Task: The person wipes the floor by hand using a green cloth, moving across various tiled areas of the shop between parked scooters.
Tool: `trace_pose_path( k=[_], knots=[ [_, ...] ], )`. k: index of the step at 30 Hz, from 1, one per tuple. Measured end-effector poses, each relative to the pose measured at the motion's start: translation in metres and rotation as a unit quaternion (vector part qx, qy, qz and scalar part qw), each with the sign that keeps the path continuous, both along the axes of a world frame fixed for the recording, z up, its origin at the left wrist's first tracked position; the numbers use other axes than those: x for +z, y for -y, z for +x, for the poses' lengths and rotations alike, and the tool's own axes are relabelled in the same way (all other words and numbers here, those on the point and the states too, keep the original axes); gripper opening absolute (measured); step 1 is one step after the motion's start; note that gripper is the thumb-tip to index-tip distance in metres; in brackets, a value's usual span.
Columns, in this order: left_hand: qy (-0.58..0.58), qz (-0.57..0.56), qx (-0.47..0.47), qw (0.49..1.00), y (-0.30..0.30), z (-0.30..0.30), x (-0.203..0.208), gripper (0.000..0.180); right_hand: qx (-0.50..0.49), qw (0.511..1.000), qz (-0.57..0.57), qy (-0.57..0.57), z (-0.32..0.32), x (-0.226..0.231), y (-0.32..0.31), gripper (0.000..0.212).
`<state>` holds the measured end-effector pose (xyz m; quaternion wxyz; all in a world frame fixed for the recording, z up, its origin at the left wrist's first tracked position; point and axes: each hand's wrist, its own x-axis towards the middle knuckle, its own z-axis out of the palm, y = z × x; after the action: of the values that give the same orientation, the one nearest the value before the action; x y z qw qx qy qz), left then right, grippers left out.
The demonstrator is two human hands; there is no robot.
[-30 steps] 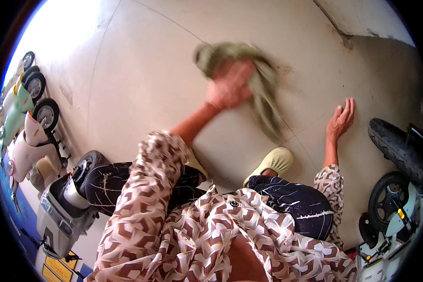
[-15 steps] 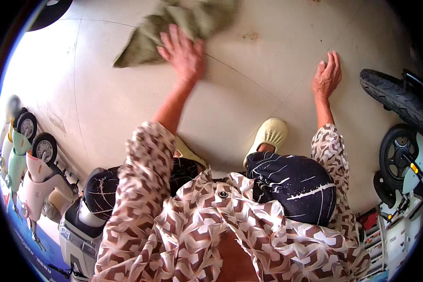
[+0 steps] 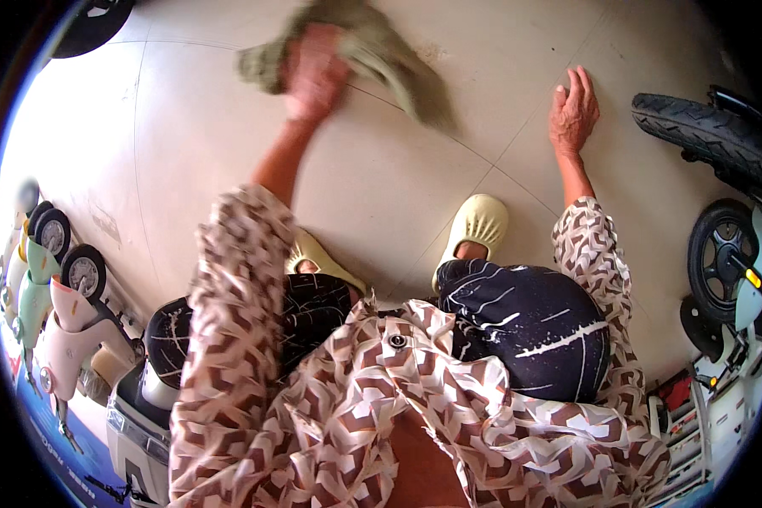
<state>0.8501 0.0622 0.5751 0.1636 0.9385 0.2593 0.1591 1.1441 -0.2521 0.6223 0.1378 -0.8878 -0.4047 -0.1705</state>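
Observation:
My left hand (image 3: 314,76), smeared by motion, is on an olive-green cloth (image 3: 398,63) at the upper middle of the floor (image 3: 372,178). The cloth bunches up around the fingers, and its right end trails over the tiles. How the fingers close on it is blurred. Farther right, my right hand (image 3: 575,112) rests against the floor with its fingers stretched out, holding nothing.
My two pale yellow clogs (image 3: 480,222) stand below the hands. Several small scooters (image 3: 76,322) line the left side. At the right are a black tyre (image 3: 694,134) and a spoked wheel (image 3: 721,258). A brown smudge (image 3: 433,52) marks the floor beyond the cloth.
My left hand has moved left and slightly up with the cloth, which has bunched and swung its right end down. My right hand sits slightly higher and farther left in the view, still stretched out.

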Motion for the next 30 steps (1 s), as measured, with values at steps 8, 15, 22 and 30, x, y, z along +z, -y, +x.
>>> trace_pose_path(
  k=[8, 15, 22, 30],
  knots=[
    [-0.083, -0.056, 0.278, 0.956, 0.008, 0.010, -0.019, 0.064, -0.016, 1.000, -0.013, 0.014, -0.009, -0.003, -0.014, 0.036],
    [-0.088, -0.112, -0.035, 0.989, 0.194, 0.047, 0.027, 0.051, -0.016, 1.000, -0.004, -0.008, -0.012, -0.016, -0.011, 0.038],
    [0.096, -0.333, 0.051, 0.937, 0.129, 0.073, 0.000, 0.025, 0.033, 0.993, 0.078, -0.084, 0.006, -0.019, -0.019, 0.043],
    [0.174, -0.600, 0.125, 0.770, 0.096, 0.134, 0.089, 0.047, -0.055, 0.995, -0.012, -0.084, -0.025, -0.008, 0.021, 0.045]
  ],
)
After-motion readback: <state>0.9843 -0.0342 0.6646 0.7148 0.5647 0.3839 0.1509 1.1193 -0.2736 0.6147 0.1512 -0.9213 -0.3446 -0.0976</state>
